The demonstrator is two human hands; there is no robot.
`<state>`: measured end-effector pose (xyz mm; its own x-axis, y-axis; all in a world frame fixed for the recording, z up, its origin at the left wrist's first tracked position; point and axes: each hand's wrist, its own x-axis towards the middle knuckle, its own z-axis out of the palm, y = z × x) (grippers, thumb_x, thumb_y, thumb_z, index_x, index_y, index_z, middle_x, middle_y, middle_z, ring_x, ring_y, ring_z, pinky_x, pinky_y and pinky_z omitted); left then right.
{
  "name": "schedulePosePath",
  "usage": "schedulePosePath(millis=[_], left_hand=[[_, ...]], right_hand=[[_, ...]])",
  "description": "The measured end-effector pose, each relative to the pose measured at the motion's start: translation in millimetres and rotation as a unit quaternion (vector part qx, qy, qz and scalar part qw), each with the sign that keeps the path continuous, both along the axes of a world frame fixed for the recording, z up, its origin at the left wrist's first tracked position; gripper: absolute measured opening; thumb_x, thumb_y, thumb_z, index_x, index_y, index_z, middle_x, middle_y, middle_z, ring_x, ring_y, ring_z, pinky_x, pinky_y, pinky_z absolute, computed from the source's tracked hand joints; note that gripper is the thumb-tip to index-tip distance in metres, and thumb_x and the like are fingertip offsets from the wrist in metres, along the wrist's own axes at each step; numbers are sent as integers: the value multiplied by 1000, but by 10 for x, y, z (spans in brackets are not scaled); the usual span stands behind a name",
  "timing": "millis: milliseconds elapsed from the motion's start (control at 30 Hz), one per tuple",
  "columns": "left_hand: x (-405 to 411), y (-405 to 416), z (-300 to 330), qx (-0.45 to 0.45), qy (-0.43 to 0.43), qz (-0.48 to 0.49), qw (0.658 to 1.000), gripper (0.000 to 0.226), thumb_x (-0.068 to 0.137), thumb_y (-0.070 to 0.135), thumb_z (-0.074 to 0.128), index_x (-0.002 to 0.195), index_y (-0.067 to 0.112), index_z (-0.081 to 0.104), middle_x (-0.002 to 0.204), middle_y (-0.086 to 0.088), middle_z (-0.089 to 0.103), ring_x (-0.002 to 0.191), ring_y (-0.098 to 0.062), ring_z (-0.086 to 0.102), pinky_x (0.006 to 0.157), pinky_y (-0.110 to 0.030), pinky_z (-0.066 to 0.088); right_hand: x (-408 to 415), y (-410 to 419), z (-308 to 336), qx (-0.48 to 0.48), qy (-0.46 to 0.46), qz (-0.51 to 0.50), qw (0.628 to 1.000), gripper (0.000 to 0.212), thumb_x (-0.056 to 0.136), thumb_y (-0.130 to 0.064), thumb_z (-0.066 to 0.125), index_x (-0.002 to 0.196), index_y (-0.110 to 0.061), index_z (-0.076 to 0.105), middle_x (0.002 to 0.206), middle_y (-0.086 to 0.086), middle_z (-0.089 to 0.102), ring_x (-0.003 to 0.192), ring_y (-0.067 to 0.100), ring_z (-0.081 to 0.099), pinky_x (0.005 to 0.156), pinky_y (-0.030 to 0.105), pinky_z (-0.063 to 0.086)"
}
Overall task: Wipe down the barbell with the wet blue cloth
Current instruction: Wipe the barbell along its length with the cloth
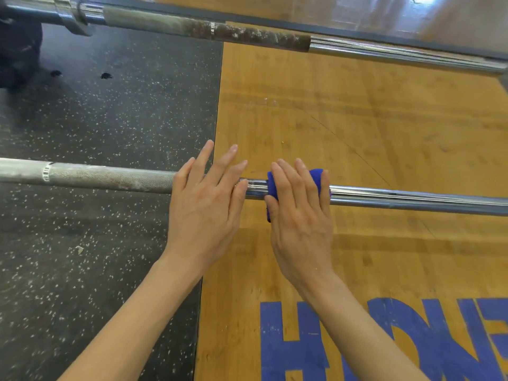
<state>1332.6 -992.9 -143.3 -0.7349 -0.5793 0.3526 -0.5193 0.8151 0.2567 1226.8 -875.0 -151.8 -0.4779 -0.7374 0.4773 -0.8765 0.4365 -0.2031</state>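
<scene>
A steel barbell (110,178) runs across the middle of the view, knurled on the left and smooth chrome on the right. The blue cloth (272,185) is wrapped over the smooth part of the bar. My right hand (301,215) lies on top of the cloth with straight fingers, pressing it onto the bar; the thumb is hidden under the bar. My left hand (204,199) rests flat on the bar just left of the cloth, fingers straight and spread.
A second barbell (220,30), rusty and chalk-marked, lies across the top of the view with its collar at the far left. Below are black speckled rubber flooring (96,119) on the left and a wooden platform (357,119) with blue lettering on the right.
</scene>
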Motion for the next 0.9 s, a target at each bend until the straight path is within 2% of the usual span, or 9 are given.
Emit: schedulePosePath(millis=[100,233,333,400,567,667,767,833,900], left_hand=[[25,26,-2,7,5,1,1000,46,108,34,29,138,18,61,154,2,48,151,-27,30,118,-41,20],[66,100,-10,8,11,3,1000,46,109,33,30,140,17,59,156,2,46,151,-27,30,119,-42,20],[105,147,-27,6,22,7,1000,46,109,33,30,142,17,57,158,1,44,152,-28,28,119,-42,19],[144,186,-28,7,26,4,1000,46,109,32,30,143,17,56,158,1,43,152,-28,27,120,-42,19],[212,290,-24,7,15,9,1000,46,109,33,29,145,19,54,161,2,39,153,-27,25,121,-40,15],[311,338,9,19,9,-3,1000,49,109,34,27,152,21,45,165,0,30,155,-26,19,123,-37,9],[480,322,94,17,9,8,1000,52,110,34,23,158,19,34,168,-2,21,157,-25,9,126,-43,4],[520,271,110,4,3,21,1000,53,110,34,22,158,17,34,168,-4,21,157,-27,8,125,-46,5],[507,243,98,-9,-14,21,1000,53,110,35,20,156,17,38,167,-4,24,156,-29,11,124,-47,9]], right_hand=[[-123,59,54,24,3,43,999,46,111,-30,27,141,-7,54,140,6,58,138,27,47,124,47,20],[-38,132,86,17,5,-24,1000,42,110,-27,30,136,-8,57,135,5,60,137,28,49,123,50,22],[74,28,86,45,13,39,998,39,109,-25,33,136,-9,57,133,4,61,134,27,51,123,50,22],[-37,163,93,61,25,58,996,42,110,-28,30,139,-9,55,134,3,60,134,26,51,124,48,21],[133,265,95,25,-26,-13,999,46,110,-27,24,139,-7,54,137,5,58,138,26,47,125,45,19],[223,328,62,54,3,57,997,46,111,-24,25,148,-6,46,150,6,49,146,25,38,124,47,20],[165,574,54,61,21,30,997,46,109,-22,31,152,-7,41,155,6,44,149,24,32,124,49,21],[286,503,70,55,-4,-3,998,45,109,-22,33,150,-7,43,153,5,46,149,25,33,124,51,20],[435,412,74,62,-17,25,998,45,110,-24,29,148,-7,46,149,5,49,146,25,37,124,50,20]])
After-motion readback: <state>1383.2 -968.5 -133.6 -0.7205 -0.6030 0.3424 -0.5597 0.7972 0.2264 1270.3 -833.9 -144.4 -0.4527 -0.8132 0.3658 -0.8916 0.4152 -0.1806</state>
